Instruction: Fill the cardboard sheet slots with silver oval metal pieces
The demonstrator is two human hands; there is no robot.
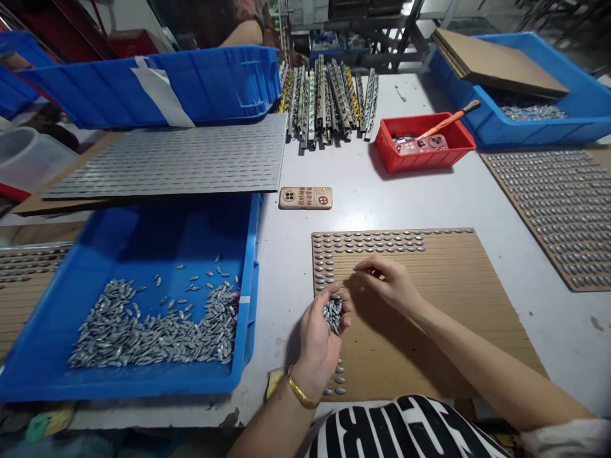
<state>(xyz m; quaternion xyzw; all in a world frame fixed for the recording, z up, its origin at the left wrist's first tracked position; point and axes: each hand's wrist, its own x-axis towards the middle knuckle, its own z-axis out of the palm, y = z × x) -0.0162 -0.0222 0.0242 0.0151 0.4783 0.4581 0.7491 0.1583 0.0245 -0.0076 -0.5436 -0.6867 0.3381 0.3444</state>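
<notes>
My left hand [321,331] is cupped around a handful of small grey spindle-shaped metal pieces [333,313], above the left part of a brown grooved board [429,318]. Over the board's upper part, my right hand [389,280] is closed in a pinch, with what looks like one small grey piece at its fingertips. Rows of the same pieces [377,242] lie in the board's grooves along the top and down the left side. The left hand hides part of the left columns.
At left, a blue bin [251,286] holds many loose pieces under a slotted grey panel [191,159]. A phone [305,198], a red box [424,162], metal strips [329,102] and a filled board [558,216] lie around. Another person's arm [243,33] shows behind.
</notes>
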